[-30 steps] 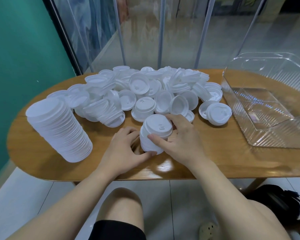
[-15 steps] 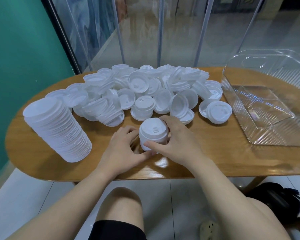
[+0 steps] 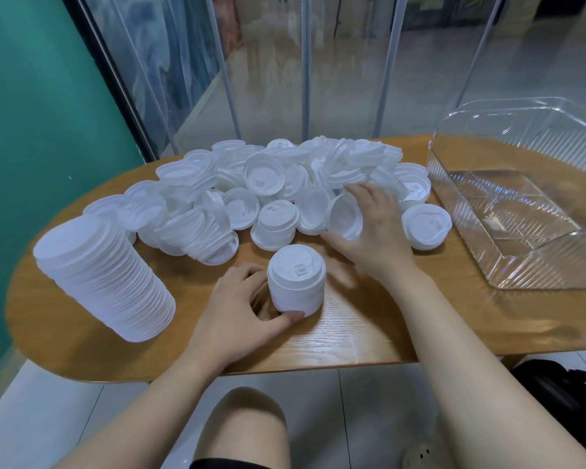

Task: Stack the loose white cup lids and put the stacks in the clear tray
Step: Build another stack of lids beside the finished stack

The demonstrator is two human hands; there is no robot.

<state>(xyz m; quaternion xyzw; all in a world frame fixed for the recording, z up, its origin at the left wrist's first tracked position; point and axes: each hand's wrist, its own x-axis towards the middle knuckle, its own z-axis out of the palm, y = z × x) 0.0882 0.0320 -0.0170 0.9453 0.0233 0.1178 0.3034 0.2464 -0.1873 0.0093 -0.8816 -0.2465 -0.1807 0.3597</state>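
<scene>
A short stack of lids [image 3: 296, 282] stands upright on the wooden table [image 3: 369, 333] near its front edge, its long axis vertical and the top lid facing up with the small raised tab showing. The left hand [image 3: 237, 313] holds this stack from the left side: its fingers curl round the far-left wall and the thumb presses the near base, so the stack sits in the crook between thumb and fingers. The right hand [image 3: 369, 231] is apart from that stack, reaching farther back into the heap of loose lids [image 3: 268, 184]; its fingers are spread fairly wide and lie over a lid [image 3: 344, 216] that is tilted on edge, its hollow side turned toward the left, but whether they actually grasp it cannot be told. The heap runs across the far middle of the table, lids lying at every angle. At the left stands a tall stack of lids [image 3: 102, 275], leaning with its top toward the far left. A single lid [image 3: 425, 225] lies top up just right of the right hand. The clear tray [image 3: 535, 269] sits at the right end of the table, well apart from the short stack.
</scene>
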